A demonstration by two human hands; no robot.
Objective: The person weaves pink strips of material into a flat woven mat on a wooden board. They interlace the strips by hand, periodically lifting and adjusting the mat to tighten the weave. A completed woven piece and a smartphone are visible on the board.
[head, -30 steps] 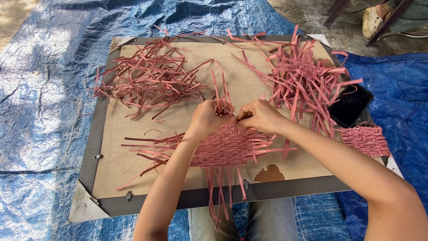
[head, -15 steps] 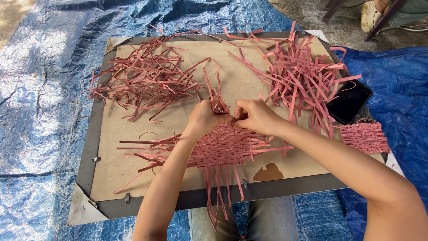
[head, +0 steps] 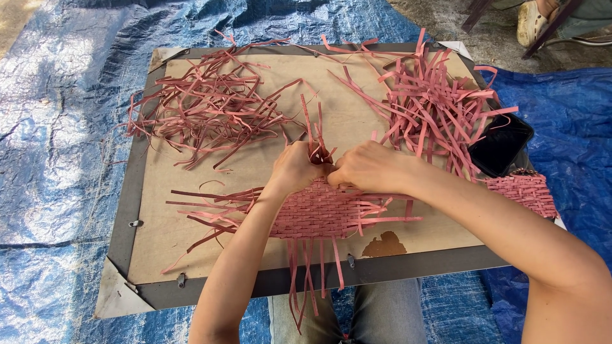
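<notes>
Hands: left (head: 294, 167), right (head: 366, 167), together pinching strips (top edge) of one woven mat (head: 319, 213); two loose strip piles (head: 204, 108).

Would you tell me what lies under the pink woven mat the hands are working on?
The woven mat rests on a brown board with a dark frame. The board surface directly beneath the weave is covered and cannot be seen.

sunlit blue tarp (head: 57, 127) on the ground, chair legs (head: 554, 25) beyond.

Bright, sharp daylight; dappled shadows
</notes>
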